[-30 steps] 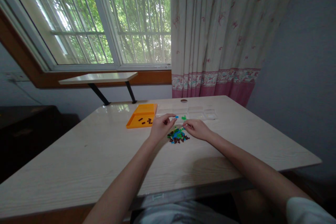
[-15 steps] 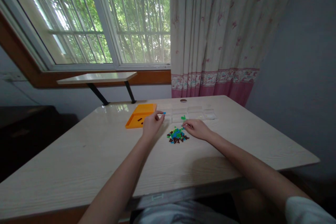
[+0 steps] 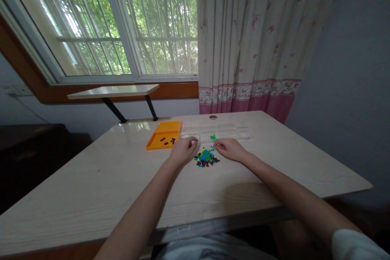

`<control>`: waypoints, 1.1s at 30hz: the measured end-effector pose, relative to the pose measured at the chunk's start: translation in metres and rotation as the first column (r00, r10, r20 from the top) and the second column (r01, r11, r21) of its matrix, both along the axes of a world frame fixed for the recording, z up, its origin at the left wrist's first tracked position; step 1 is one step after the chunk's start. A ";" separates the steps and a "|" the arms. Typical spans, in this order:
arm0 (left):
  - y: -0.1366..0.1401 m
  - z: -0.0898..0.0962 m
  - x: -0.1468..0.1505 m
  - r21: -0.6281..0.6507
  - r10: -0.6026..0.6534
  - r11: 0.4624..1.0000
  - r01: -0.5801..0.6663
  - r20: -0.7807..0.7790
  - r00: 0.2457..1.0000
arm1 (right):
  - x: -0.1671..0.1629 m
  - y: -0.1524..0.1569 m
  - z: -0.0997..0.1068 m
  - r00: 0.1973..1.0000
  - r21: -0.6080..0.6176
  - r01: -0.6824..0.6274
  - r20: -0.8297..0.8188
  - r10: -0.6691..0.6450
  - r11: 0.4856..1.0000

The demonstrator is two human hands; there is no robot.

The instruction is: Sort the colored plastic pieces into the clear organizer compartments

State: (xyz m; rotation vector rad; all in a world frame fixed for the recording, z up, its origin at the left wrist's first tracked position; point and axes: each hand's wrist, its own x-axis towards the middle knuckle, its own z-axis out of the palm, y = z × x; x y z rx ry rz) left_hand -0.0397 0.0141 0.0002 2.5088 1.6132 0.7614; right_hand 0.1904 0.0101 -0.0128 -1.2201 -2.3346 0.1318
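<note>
A small heap of blue, green and brown plastic pieces (image 3: 206, 156) lies on the table between my hands. My left hand (image 3: 183, 150) is closed at the heap's left, fingers curled towards the thumb. Whether it holds a piece is hidden. To the right, my right hand (image 3: 230, 149) has its fingertips pinched together close to the heap's upper edge; what is in them is too small to make out. Behind the hands stands a clear compartment box (image 3: 227, 133). Several green pieces (image 3: 213, 137) show in one of its front compartments.
An open orange box (image 3: 155, 147) with several brown pieces (image 3: 163, 139) stands left of my left hand. A dark oval object (image 3: 213, 117) lies at the table's back edge. At the back left is a small raised shelf (image 3: 114, 90) on black supports.
My left hand has come right and down towards the heap, uncovering more of the orange box. The blue piece at its fingertips no longer shows. My right hand has barely moved.
</note>
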 end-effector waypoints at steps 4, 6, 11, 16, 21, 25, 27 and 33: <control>-0.012 0.002 0.016 -0.019 -0.141 0.990 0.140 -0.051 0.989 | -0.001 0.001 -0.001 0.997 -0.058 0.042 0.069 -0.038 0.997; -0.016 0.003 0.020 -0.020 -0.155 0.988 0.154 -0.069 0.985 | -0.002 0.000 0.000 0.995 -0.068 0.066 0.082 -0.061 0.995; -0.019 0.005 0.023 -0.008 -0.157 0.988 0.157 -0.111 0.981 | -0.006 -0.001 0.000 0.990 -0.057 0.122 0.083 -0.117 0.991; -0.018 0.003 0.023 -0.017 -0.189 0.982 0.188 -0.118 0.975 | -0.006 0.000 -0.002 0.993 -0.061 0.085 0.088 -0.079 0.994; -0.019 0.005 0.024 -0.026 -0.191 0.982 0.189 -0.115 0.975 | -0.005 -0.002 -0.001 0.999 -0.064 0.043 0.021 -0.041 0.997; -0.021 0.008 0.025 -0.027 -0.203 0.979 0.202 -0.091 0.975 | -0.010 -0.002 -0.002 0.978 -0.141 -0.036 -0.207 0.006 0.989; -0.022 0.009 0.025 -0.013 -0.208 0.978 0.207 -0.068 0.976 | -0.014 -0.001 -0.004 0.940 -0.202 -0.094 -0.340 0.020 0.975; -0.025 0.010 0.027 0.022 -0.200 0.980 0.200 -0.012 0.980 | -0.021 0.001 -0.007 0.838 -0.380 -0.227 -0.545 -0.019 0.897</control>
